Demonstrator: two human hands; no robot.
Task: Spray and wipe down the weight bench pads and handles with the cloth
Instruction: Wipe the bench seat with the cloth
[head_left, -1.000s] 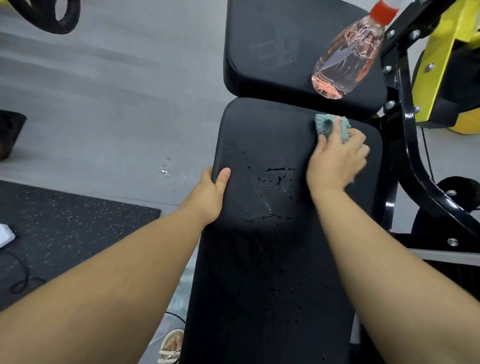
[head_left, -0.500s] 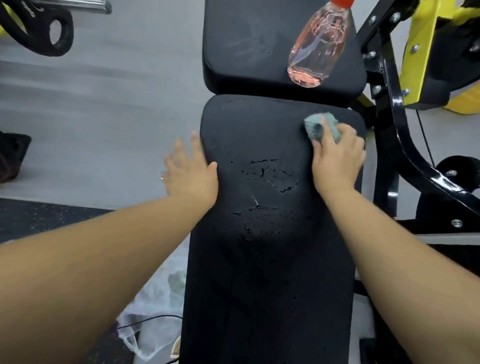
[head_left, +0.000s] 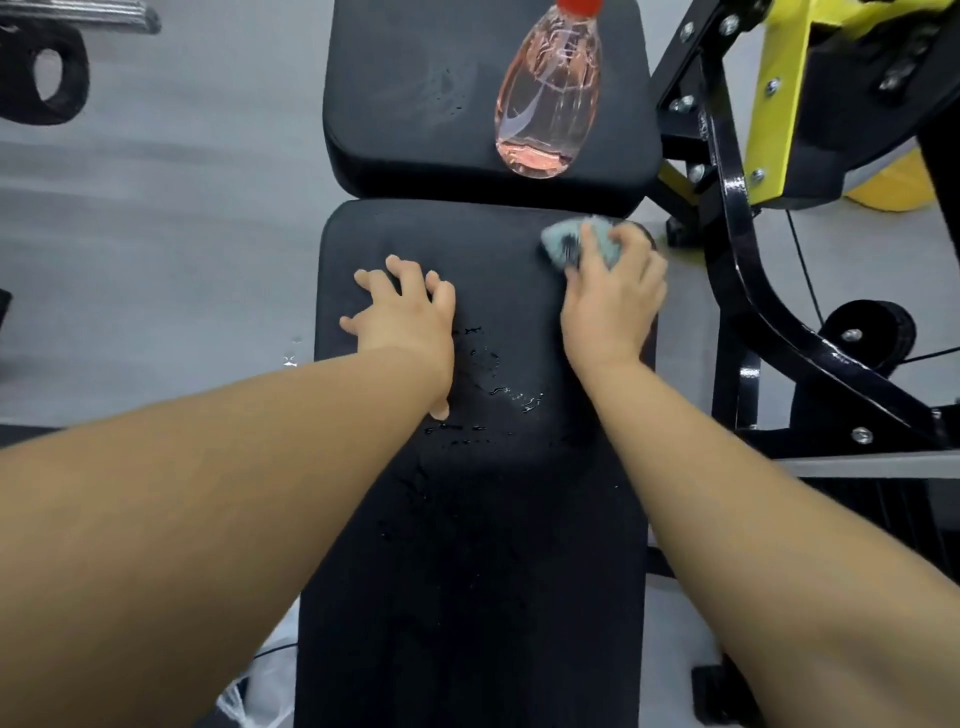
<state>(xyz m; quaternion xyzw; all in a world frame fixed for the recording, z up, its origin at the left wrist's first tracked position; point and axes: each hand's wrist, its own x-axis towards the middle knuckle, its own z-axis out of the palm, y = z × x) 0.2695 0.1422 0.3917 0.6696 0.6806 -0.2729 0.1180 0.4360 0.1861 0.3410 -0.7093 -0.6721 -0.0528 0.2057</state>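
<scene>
Looking down, we count two black bench pads, both matte, faintly grained and round-cornered, set end to end over a smooth grey floor (head_left: 182, 234). The long pad (head_left: 467, 545) runs from the bottom of the view up to the middle. The shorter pad (head_left: 415, 104), thicker and squarer, lies just beyond its far end. At the right stands one glossy black steel frame (head_left: 727, 270), curved and bolted, with yellow-painted parts. One dark weight plate (head_left: 49, 78) with an oval grip hole shows at the top left, blurred.

We see two bare hands, both on the far end of the long pad. The left hand (head_left: 410, 312) lies palm down near the left edge, fingers spread apart and slightly bent, holding nothing. The right hand (head_left: 610, 301) is at the far right corner, fingers curled over the cloth (head_left: 563, 244) and pressing it to the pad.

One clear plastic bottle (head_left: 548, 104), teardrop-shaped and holding pink liquid, sits on the shorter pad near its right edge. Its red top is cut off by the view, so we cannot tell its kind. The single cloth is small and grey-green, and it looks fuzzy, though motion blurs it. Scattered droplets (head_left: 511, 397) glisten on the long pad between the two wrists.
</scene>
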